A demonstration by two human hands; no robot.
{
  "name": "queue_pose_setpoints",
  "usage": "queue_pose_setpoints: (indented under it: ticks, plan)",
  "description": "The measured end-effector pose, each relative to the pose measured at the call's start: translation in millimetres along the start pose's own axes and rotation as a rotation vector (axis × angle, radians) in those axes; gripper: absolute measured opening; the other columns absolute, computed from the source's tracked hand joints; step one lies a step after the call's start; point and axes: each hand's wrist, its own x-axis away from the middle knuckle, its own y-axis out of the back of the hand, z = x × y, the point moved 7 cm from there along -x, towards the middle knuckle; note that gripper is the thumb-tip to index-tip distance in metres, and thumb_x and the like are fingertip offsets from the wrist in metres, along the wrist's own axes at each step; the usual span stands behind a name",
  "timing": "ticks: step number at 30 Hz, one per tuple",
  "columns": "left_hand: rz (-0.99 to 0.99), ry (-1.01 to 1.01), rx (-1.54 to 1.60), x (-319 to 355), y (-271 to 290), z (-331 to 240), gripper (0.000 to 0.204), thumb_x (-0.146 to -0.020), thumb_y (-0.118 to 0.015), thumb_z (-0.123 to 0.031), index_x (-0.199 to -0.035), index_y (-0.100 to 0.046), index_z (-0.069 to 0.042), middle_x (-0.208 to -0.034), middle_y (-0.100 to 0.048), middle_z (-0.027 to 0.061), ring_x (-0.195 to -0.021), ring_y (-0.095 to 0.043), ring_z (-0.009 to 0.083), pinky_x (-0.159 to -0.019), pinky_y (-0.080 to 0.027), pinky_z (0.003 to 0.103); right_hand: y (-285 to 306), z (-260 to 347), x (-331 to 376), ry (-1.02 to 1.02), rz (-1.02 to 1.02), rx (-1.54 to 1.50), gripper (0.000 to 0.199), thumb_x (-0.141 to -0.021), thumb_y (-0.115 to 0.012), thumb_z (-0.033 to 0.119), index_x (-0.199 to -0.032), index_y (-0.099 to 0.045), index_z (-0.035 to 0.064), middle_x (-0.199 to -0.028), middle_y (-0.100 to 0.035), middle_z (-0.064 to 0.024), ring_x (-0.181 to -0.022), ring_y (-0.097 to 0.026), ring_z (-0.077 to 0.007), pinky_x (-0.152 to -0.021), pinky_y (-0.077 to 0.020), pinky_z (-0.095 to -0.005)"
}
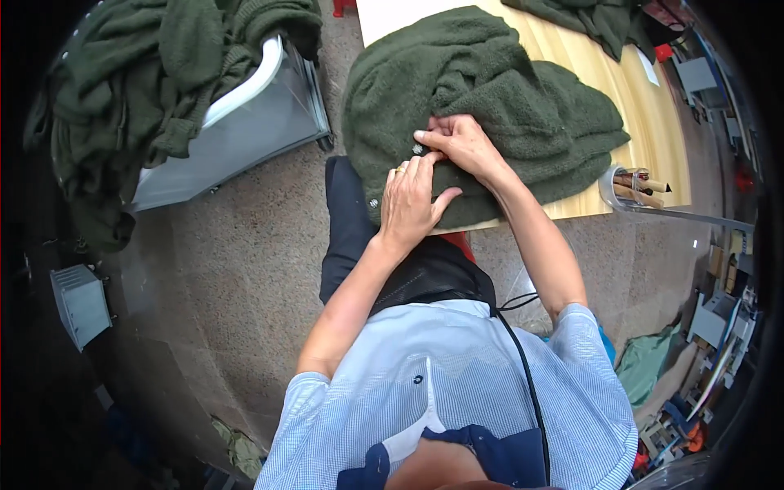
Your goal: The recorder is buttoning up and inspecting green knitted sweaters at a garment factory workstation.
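Note:
A dark green knitted sweater (563, 139) lies bunched over the near part of the table. Two small silvery buttons show near its left edge. My left hand (410, 196) rests on the knit with its fingers stretched forward and its thumb held apart. Its fingertips are just below the upper button (418, 149). Above it, my right hand (465, 147) is closed in a pinch on the knit beside that button, thumb pointing left. What lies between its fingertips is partly hidden. The lower button (374, 203) sits left of my left hand.
The wooden table (653, 139) holds a clear container (612, 188) with several pens or tools at its right edge. More green knitwear (600, 20) lies at the far side. On the left, a grey cart (245, 139) with a white rail carries a heap of green sweaters (155, 73).

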Motion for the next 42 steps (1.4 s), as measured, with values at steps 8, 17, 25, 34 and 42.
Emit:
queue_pose_setpoints:
  ticks: [8, 17, 25, 34, 42]
  plan:
    - [-0.027, -0.178, 0.111, -3.5, 19.5, -1.8, 0.028, -0.089, -0.091, -0.019, -0.104, -0.071, -0.005, -0.1, -0.067, 0.0107, -0.094, -0.066, 0.035, -0.088, -0.047, 0.046, 51.4, 43.6, 48.3, 0.177, -0.036, -0.014, 0.028, -0.102, -0.089, 0.018, -0.092, -0.065, 0.0079, -0.082, -0.055, 0.0119, -0.078, -0.049, 0.0006, -0.069, -0.0402, -0.0229]
    - [0.053, -0.202, -0.011, -9.3, 3.1, -30.2, 0.021, -0.088, -0.08, -0.003, -0.107, -0.072, -0.002, -0.105, -0.068, 0.0139, -0.1, -0.069, 0.0375, -0.091, -0.055, 0.048, 35.5, -9.2, 57.9, 0.148, -0.143, -0.15, 0.033, -0.094, -0.092, 0.007, -0.085, -0.06, 0.0048, -0.077, -0.053, 0.0077, -0.072, -0.055, -0.0019, -0.064, -0.0466, -0.026]
    - [0.177, -0.091, 0.466, -11.7, -0.9, -11.8, 0.024, -0.094, -0.087, -0.009, -0.112, -0.075, 0.001, -0.11, -0.074, 0.0145, -0.105, -0.073, 0.0326, -0.096, -0.056, 0.04, 55.1, -8.9, 50.4, 0.032, 0.106, -0.035, 0.031, -0.098, -0.088, 0.022, -0.085, -0.072, -0.001, -0.071, -0.064, 0.0009, -0.07, -0.055, -0.0042, -0.064, -0.0448, -0.0316]
    - [-0.028, 0.119, 0.419, -19.2, -10.7, 5.3, 0.018, -0.095, -0.081, 0.001, -0.111, -0.075, -0.001, -0.111, -0.074, 0.0158, -0.102, -0.075, 0.0353, -0.09, -0.058, 0.044, 49.1, -1.3, 66.4, 0.123, -0.084, 0.076, 0.026, -0.1, -0.087, 0.016, -0.091, -0.069, -0.0002, -0.077, -0.053, 0.0067, -0.073, -0.047, -0.0027, -0.064, -0.0409, -0.0283]
    - [-0.091, 0.076, 0.26, -11.0, -14.0, 9.8, 0.02, -0.092, -0.08, 0.001, -0.111, -0.074, -0.002, -0.125, -0.076, 0.0156, -0.115, -0.073, 0.0391, -0.101, -0.057, 0.049, 42.6, 22.5, 103.1, 0.314, -0.312, 0.195, 0.029, -0.1, -0.086, 0.008, -0.125, -0.077, -0.0024, -0.098, -0.08, -0.0105, -0.085, -0.074, -0.0147, -0.081, -0.0599, -0.0317]
